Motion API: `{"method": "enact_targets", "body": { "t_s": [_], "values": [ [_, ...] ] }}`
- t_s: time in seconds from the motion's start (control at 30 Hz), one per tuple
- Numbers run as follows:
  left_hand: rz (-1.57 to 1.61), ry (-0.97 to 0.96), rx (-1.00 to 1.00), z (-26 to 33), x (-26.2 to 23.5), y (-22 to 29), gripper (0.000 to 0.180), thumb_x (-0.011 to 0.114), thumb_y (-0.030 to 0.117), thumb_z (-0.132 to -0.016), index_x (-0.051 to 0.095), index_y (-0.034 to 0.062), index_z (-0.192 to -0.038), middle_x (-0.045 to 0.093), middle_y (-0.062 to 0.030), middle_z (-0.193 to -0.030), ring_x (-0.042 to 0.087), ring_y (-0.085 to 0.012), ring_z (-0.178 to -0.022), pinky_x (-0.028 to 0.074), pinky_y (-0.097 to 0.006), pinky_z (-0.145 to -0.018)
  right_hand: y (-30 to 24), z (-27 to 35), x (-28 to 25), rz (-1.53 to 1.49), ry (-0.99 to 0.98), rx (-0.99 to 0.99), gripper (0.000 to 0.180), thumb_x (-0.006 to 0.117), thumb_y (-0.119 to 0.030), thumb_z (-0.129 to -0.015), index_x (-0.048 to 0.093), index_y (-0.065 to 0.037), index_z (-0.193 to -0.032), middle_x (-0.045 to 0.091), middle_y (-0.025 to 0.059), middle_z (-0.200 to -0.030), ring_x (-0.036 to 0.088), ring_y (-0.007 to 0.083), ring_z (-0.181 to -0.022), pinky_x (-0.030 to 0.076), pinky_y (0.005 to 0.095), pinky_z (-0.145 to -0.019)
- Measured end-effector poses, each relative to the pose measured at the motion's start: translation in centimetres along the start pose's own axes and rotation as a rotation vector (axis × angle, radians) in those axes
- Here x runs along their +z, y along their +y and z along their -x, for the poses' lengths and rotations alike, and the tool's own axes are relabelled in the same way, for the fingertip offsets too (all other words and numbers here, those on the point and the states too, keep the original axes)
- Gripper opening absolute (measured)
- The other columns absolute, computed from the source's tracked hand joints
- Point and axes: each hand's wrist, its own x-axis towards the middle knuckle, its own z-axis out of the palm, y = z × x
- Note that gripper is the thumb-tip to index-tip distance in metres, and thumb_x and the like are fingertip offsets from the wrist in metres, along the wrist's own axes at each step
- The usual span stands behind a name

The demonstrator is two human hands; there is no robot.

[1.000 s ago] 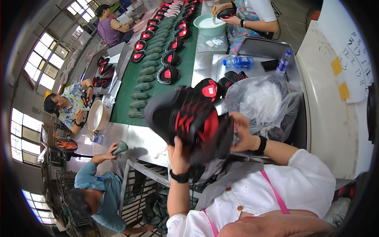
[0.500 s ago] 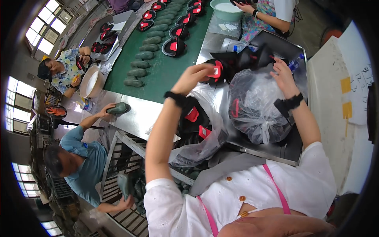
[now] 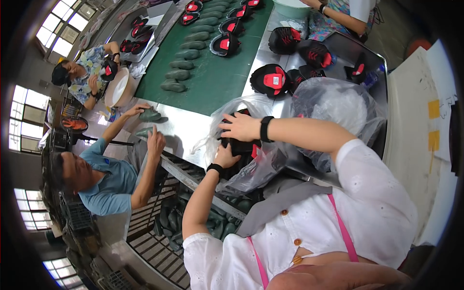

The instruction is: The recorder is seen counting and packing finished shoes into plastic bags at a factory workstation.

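My left hand [image 3: 225,157] and my right hand [image 3: 241,127] are together over an open clear plastic bag [image 3: 261,169] at the table's edge. Black shoe uppers [image 3: 240,146] with red tongues lie inside it. The right hand's fingers are spread across the top of an upper. Below them, the fingers and thumb of the left hand bend around its lower side; part of the grip is hidden. Just beyond the bag, a black upper [image 3: 274,81] with a red tongue and white label rests on the metal surface, beside several more black uppers [image 3: 315,53].
A second clear bag [image 3: 333,108] fills the metal tray to the right. Green shoe lasts [image 3: 177,74] and uppers line the green belt [image 3: 162,58]. At left, a co-worker in a blue shirt [image 3: 108,181] handles lasts above a barred cart [image 3: 169,181] full of them.
Both hands have come down from the uppers and tray onto the open bag, the right one crossing leftward. The co-worker in blue has raised a second hand to the table edge.
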Motion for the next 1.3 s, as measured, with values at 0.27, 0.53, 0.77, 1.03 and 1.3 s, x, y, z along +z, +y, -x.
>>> {"method": "enact_targets", "body": {
  "t_s": [0.27,0.53,0.77,1.03,1.3],
  "values": [
    [0.173,0.083,0.125,2.3,-3.1,-1.8,0.062,0.063,0.017,-0.075,0.036,0.0009,-0.129,0.042,-0.0238,-0.126,0.044,-0.0379,-0.114,0.039,-0.04,-0.095,3.1,2.0,1.8,-0.339,0.183,-0.017,0.016,0.056,-0.012,-0.077,0.065,-0.017,-0.088,0.052,0.0044,-0.115,0.044,0.0257,-0.116,0.036,0.0503,-0.092],
    [0.225,0.293,-0.224,-4.2,-2.0,1.3,0.084,0.072,0.031,-0.066,0.028,-0.0059,-0.126,0.048,-0.0304,-0.117,0.048,-0.0412,-0.11,0.038,-0.043,-0.094,7.1,8.5,-1.4,-1.834,0.581,0.11,0.032,0.048,-0.011,-0.089,0.047,-0.002,-0.119,0.05,0.0154,-0.124,0.052,0.0201,-0.11,0.043,0.0344,-0.094],
    [0.935,0.556,-0.299,-6.5,1.2,-2.7,0.066,0.061,0.005,-0.064,0.038,0.0003,-0.126,0.058,-0.0178,-0.102,0.059,-0.0292,-0.087,0.048,-0.033,-0.075,1.2,9.8,-9.9,-2.519,0.458,0.225,0.044,0.044,-0.032,-0.089,0.044,-0.001,-0.121,0.047,0.0194,-0.126,0.051,0.031,-0.112,0.042,0.0417,-0.095],
    [0.748,0.189,0.295,1.9,-2.5,3.2,0.028,0.057,0.012,-0.076,0.06,-0.001,-0.1,0.062,-0.0111,-0.072,0.06,-0.0232,-0.061,0.047,-0.035,-0.054,6.9,12.8,-8.3,-1.436,0.441,0.273,0.045,0.055,-0.025,-0.087,0.045,-0.001,-0.123,0.053,0.016,-0.12,0.056,0.0221,-0.104,0.044,0.035,-0.092],
    [-0.012,0.021,-0.017,5.0,-17.5,6.4,0.05,0.061,0.05,-0.076,0.063,0.0016,-0.062,0.059,-0.0107,-0.051,0.063,-0.0248,-0.059,0.049,-0.038,-0.058,2.8,9.6,-9.6,-2.218,-0.009,0.305,0.041,0.04,-0.016,-0.093,0.036,-0.001,-0.131,0.06,0.0168,-0.104,0.063,0.0187,-0.082,0.052,0.0248,-0.069]
  ]
}}
